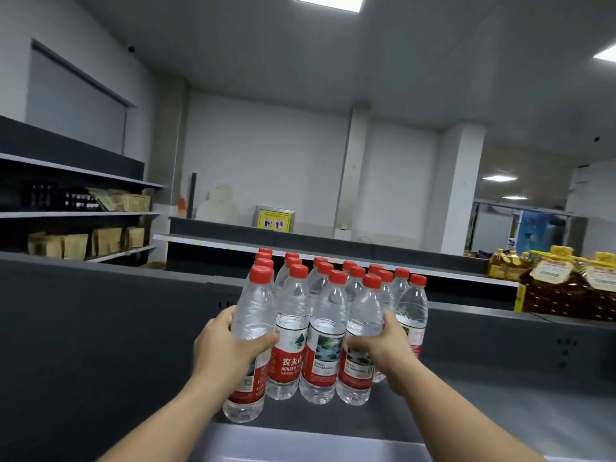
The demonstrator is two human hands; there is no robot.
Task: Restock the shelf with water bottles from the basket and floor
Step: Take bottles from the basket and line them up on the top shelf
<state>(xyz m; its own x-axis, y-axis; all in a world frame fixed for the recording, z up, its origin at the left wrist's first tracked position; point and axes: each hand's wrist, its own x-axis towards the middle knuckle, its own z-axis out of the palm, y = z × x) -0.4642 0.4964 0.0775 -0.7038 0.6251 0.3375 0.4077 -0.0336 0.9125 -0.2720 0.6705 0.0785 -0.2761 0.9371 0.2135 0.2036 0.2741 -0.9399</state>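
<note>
The water bottles (320,315) stand upright in a tight group on the grey shelf top (483,405), in the centre of my view. They are clear plastic with red caps and red and white labels, and they make several rows that go away from me toward 12 o'clock. The front row has four bottles side by side.

My left hand (230,345) is closed around the front-left bottle (248,341), at the 9 o'clock side of the group. The fingers wrap the bottle at the top of its label. This bottle is a little tilted and its base sits lower in the picture than the bases of its neighbours; I cannot tell if it rests on the shelf or is lifted.

My right hand (383,348) is closed around the front-right bottle (361,341), at the 3 o'clock side of the front row, also near the top of the label. Behind this hand one more bottle (412,311) stands at the right edge of the group.

At 10 o'clock, well apart, there are dark wall shelves (76,213) with brown paper bags (96,241) and some small dark bottles. At 2 o'clock, yellow-capped oil jugs (563,271) stand on another shelf. At 12 o'clock, far behind, a yellow sign (275,219) stands against the white wall.
</note>
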